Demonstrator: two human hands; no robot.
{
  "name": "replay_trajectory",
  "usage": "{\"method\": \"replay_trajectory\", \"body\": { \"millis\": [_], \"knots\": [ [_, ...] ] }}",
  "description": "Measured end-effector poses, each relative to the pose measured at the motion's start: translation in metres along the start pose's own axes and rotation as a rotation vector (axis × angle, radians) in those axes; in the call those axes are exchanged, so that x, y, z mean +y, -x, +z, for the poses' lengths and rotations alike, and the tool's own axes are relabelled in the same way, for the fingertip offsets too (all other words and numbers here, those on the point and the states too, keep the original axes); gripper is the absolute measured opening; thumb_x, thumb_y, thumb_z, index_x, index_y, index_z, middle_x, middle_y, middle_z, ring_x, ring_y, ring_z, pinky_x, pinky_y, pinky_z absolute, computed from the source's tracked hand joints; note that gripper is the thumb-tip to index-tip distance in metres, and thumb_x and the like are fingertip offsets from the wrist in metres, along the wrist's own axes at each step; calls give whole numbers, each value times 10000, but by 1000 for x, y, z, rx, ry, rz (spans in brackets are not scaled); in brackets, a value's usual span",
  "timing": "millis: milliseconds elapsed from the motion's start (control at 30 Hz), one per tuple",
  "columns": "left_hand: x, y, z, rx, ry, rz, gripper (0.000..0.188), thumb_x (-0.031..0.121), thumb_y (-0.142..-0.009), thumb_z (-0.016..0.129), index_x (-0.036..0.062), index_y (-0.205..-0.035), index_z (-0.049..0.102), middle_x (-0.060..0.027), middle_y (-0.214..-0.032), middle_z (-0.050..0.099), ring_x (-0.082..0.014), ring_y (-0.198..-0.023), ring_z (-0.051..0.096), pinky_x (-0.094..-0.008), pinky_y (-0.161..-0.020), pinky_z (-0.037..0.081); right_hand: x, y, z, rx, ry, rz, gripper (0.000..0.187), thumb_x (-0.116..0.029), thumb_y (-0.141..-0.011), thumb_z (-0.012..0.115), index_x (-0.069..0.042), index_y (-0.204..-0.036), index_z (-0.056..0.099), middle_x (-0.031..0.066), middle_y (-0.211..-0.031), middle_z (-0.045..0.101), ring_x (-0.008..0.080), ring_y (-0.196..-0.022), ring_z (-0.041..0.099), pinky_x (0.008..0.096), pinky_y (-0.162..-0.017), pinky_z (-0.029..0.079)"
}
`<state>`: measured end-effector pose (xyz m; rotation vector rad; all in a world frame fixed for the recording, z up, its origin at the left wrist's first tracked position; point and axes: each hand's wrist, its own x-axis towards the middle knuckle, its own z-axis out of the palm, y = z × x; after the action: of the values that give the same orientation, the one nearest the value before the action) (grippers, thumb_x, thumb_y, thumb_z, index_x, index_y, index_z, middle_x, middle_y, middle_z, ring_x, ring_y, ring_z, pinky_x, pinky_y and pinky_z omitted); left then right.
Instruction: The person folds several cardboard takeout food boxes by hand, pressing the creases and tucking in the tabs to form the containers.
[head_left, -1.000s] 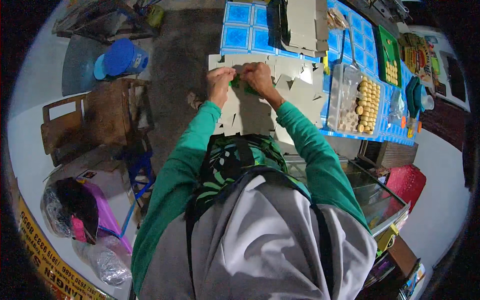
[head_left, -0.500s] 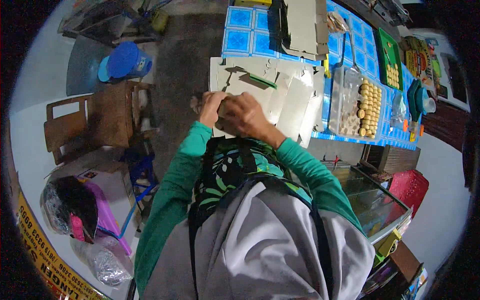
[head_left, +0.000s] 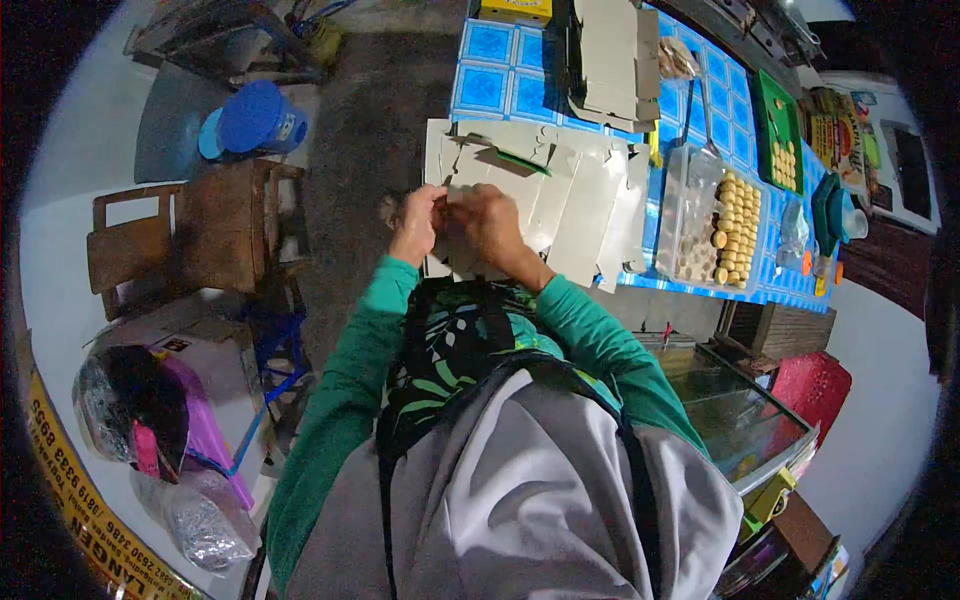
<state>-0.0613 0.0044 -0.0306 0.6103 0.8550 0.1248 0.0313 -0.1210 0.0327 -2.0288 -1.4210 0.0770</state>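
Observation:
A flat, pale cardboard box blank [head_left: 590, 205] with cut flaps lies over the near edge of the blue-checked table. My left hand [head_left: 416, 226] is closed at the blank's near left edge, fingers curled on the cardboard. Beside it, my right hand [head_left: 489, 230] bends its fingers down onto the same part, somewhat blurred. The exact piece between the fingertips is hidden. A narrow green strip [head_left: 522, 163] shows in a slot of the blank just beyond my hands.
More cardboard boxes [head_left: 617, 60] stand beyond. To the right are a clear plastic tub [head_left: 690, 235] with rows of small round pastries [head_left: 738, 225] and a green tray [head_left: 775, 120]. A wooden chair [head_left: 215, 225] and blue bucket [head_left: 262, 118] stand left; a glass case [head_left: 735, 400] stands right.
My right hand has shifted slightly, its fingers still on the cardboard near my left hand. The whole view has moved a little; the blank remains in the same place on the table.

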Motion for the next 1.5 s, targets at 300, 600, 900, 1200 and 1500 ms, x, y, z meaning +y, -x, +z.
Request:
{"method": "replay_trajectory", "body": {
  "millis": [300, 600, 900, 1200, 1500],
  "knots": [
    [-6, 8, 14, -24, -103, 28, 347, 190, -856, 650, -33, -1111, 573, -44, -879, 619, -138, -754, 584, -312, -709, 490, 49, -19, 10, -135, -110, 318, 358, -249, -634, 803, -22, -800, 580, 133, -703, 614, 249, -615, 605, 359, -566, 463],
    [-10, 11, 23, 91, -24, 45, 319, 196, -888, 605, -27, -1113, 570, -70, -939, 636, -185, -787, 622, -342, -794, 494, 58, -30, -8, -333, -272, 368, 466, -386, -583, 814, -58, -811, 573, 140, -720, 616, 334, -690, 620, 425, -586, 457],
    [8, 11, 37, 156, -28, 48, 292, 163, -881, 609, -39, -1085, 558, -74, -935, 634, -194, -777, 622, -329, -712, 505, 20, 0, -31, -190, -234, 194, 422, -395, -628, 784, -66, -819, 602, 120, -724, 572, 333, -707, 575, 414, -607, 464],
    [-15, 20, 23, -201, 223, 68, 144, 188, -928, 517, 55, -960, 565, -34, -871, 586, -157, -788, 570, -275, -616, 456, 20, 31, -30, 14, -287, 252, 118, -76, -793, 623, 1, -882, 622, 122, -695, 571, 329, -664, 552, 362, -585, 436],
    [-53, 6, 37, 147, 55, 140, 393, 29, -810, 653, 177, -576, 375, 65, -667, 397, -65, -548, 340, -256, -479, 258, 25, 13, -14, -110, 43, 403, 326, -252, -814, 655, -80, -1084, 594, 129, -927, 605, 299, -785, 579, 383, -693, 444]
  ]
}}
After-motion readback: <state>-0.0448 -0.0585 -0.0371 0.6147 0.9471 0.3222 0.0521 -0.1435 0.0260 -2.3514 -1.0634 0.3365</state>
